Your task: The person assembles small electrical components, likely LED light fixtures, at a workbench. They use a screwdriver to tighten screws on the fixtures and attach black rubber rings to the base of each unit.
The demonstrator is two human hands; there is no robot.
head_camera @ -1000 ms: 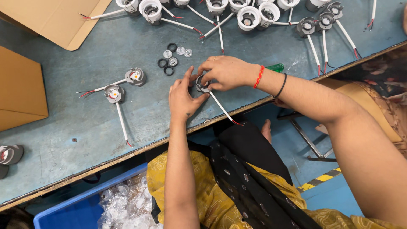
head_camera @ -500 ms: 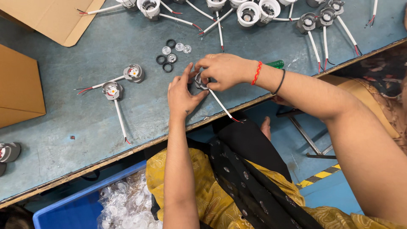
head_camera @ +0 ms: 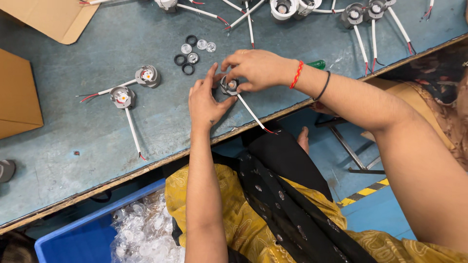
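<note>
A small grey round lamp housing with a white cable trailing toward the table edge sits between both hands. My left hand cups it from the left and below. My right hand pinches it from above with fingertips on its rim. Just beyond the hands lies a cluster of black rings and clear round lenses. Two more grey housings with amber centres rest to the left, cables attached.
The blue-grey worktable carries a row of white and grey housings with cables along the far edge. Cardboard pieces lie at left. A blue bin of clear plastic parts stands under the table. A green object peeks behind my right wrist.
Both hands stay on the same housing; the fingers shift slightly around it. The view has drifted a little.
</note>
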